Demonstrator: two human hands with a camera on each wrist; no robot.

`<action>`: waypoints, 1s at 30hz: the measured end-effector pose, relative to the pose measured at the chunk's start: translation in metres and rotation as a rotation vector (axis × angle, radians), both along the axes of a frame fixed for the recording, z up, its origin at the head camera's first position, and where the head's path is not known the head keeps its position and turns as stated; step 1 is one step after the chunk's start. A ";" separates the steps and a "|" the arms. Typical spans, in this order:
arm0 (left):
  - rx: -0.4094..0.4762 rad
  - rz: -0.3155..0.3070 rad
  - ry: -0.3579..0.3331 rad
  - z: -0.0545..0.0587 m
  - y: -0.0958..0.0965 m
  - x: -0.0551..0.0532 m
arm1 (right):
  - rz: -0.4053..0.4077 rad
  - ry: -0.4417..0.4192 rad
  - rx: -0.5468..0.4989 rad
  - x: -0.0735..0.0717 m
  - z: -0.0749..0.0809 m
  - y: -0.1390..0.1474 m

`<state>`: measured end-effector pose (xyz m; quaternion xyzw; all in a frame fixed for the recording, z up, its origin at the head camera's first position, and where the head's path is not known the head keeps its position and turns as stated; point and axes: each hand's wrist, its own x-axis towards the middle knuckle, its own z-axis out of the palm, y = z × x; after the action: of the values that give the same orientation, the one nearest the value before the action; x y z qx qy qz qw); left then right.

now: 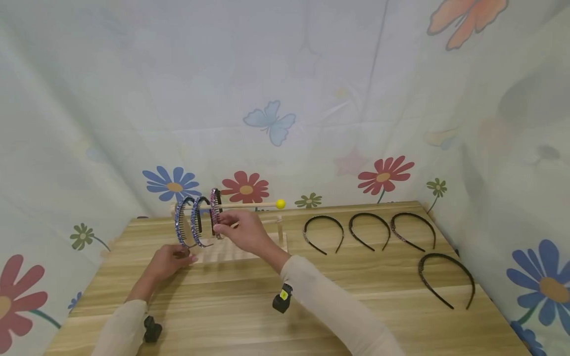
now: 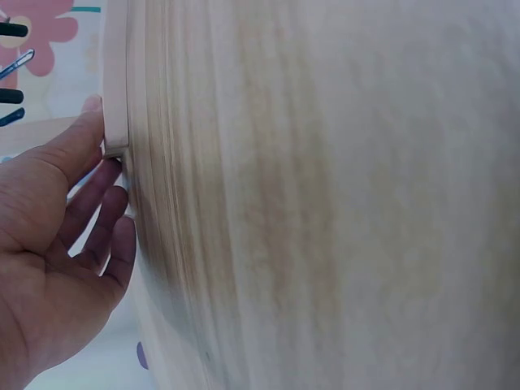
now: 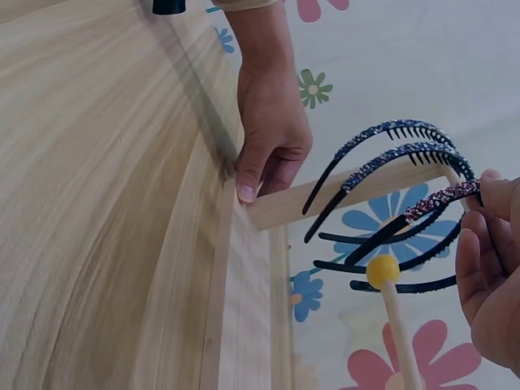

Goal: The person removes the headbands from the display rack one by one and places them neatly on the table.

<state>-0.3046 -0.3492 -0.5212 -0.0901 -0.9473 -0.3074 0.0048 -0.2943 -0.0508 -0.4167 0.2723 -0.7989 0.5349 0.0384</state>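
Note:
My right hand (image 1: 247, 231) pinches a black toothed headband (image 1: 214, 203) studded with pinkish beads, between thumb and fingers. This headband hangs round the upper rod of a wooden rack (image 1: 229, 252); a yellow ball (image 1: 280, 203) caps the rod's free end. Two blue-beaded headbands, one outer (image 1: 178, 223) and one inner (image 1: 194, 223), hang further left along the rod. At the rack's front left corner, my left hand (image 1: 164, 263) grips the base, thumb on top; the left wrist view shows its fingers (image 2: 99, 213) curled by the plank's end.
Several black headbands lie on the wood-grain table (image 1: 249, 316) to the right, including one (image 1: 324, 217) nearest the rack and one (image 1: 447, 256) closer to the front. A flower-printed cloth (image 1: 311, 163) hangs behind the table and along its sides.

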 end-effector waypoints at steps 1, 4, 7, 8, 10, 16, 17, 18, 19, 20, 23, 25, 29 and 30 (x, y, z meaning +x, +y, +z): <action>-0.001 0.000 -0.003 0.000 0.000 0.001 | -0.005 0.000 0.001 0.000 0.001 0.002; -0.003 0.003 -0.010 0.000 0.001 0.001 | -0.013 0.007 -0.003 -0.001 0.002 0.007; -0.001 0.004 -0.020 -0.001 0.000 0.000 | -0.010 0.019 -0.018 -0.002 0.002 0.011; -0.001 0.005 -0.022 -0.001 0.000 0.000 | -0.010 0.022 -0.024 -0.002 0.002 0.012; 0.001 0.006 -0.031 -0.001 0.000 -0.001 | -0.007 0.030 -0.033 -0.003 0.003 0.015; 0.005 0.002 -0.029 0.000 -0.001 -0.001 | -0.020 0.051 -0.050 -0.002 0.007 0.023; 0.006 0.003 -0.028 0.000 -0.001 -0.001 | -0.024 0.051 -0.053 -0.002 0.008 0.024; 0.007 0.004 -0.030 0.000 -0.001 -0.001 | -0.025 0.051 -0.059 -0.001 0.009 0.025; 0.005 0.000 -0.028 0.001 -0.001 -0.001 | -0.028 0.053 -0.061 -0.001 0.010 0.026; 0.007 0.004 -0.031 0.001 -0.001 0.000 | -0.030 0.054 -0.064 -0.001 0.011 0.027; 0.004 0.005 -0.033 0.001 0.000 0.000 | -0.035 0.060 -0.074 0.001 0.014 0.030; 0.004 0.005 -0.035 0.000 0.000 0.000 | -0.036 0.069 -0.078 0.001 0.015 0.032; 0.007 0.007 -0.037 0.000 0.000 -0.001 | -0.031 0.080 -0.095 0.002 0.019 0.037; 0.007 0.008 -0.037 0.000 0.000 -0.001 | -0.029 0.086 -0.097 0.002 0.021 0.038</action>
<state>-0.3056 -0.3496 -0.5212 -0.0804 -0.9465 -0.3123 -0.0111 -0.2919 -0.0129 -0.3957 0.2812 -0.7735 0.5602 0.0936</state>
